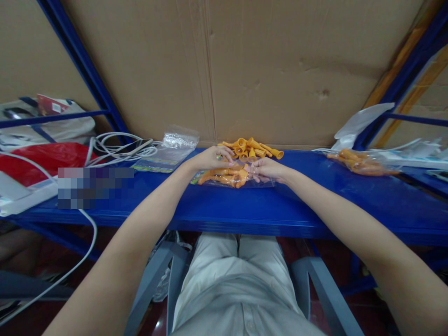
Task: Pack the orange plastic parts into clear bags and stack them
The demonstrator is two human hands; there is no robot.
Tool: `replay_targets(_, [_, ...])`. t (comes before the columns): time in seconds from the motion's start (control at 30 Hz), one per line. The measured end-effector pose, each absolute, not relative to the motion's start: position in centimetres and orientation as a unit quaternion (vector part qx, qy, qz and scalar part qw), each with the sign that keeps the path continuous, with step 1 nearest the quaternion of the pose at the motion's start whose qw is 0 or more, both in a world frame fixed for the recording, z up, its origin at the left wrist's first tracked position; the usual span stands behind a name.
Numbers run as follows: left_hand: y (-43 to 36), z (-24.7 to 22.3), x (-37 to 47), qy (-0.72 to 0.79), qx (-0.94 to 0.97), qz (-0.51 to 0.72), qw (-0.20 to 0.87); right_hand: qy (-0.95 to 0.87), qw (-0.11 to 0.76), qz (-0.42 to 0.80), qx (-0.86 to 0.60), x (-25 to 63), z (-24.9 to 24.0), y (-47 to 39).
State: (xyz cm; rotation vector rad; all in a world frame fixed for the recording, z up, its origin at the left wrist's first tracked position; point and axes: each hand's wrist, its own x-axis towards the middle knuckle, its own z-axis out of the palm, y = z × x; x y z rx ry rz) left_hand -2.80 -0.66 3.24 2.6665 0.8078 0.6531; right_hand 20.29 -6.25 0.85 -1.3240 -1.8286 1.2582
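Blue tabletop (297, 205) nearest. At twelve o'clock on it, a clear bag (262, 183) lies flat, orange horn-shaped pieces (224, 177) inside. Right hand (266, 170), at bag's two o'clock, fingers pinching its plastic. Left hand (214, 158), at bag's eleven, fingers bent over upper edge; cannot tell if gripping. Filled bag (364, 163) toward two o'clock; flat bags (166, 156) toward eleven. Beyond hands, at twelve, loose orange pile (250, 148), then cardboard (259, 74).

The left hand (213, 158) is partly hiding the orange pile (259, 152). A pixelated patch (94, 187) is masking something on the worktop (311, 163).
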Motion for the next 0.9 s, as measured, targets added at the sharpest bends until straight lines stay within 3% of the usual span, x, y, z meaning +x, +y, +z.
replay_targets(0.27, [-0.3,2.6,-2.8,0.339,0.916,0.148,0.157,-0.649,0.303,0.528,-0.457,22.5,2.8,-5.7])
replay_targets(0.9, [0.5,0.6,-2.1,0.383,0.876,0.215,0.201,-0.723,0.286,0.511,-0.366,22.9,2.9,-6.7])
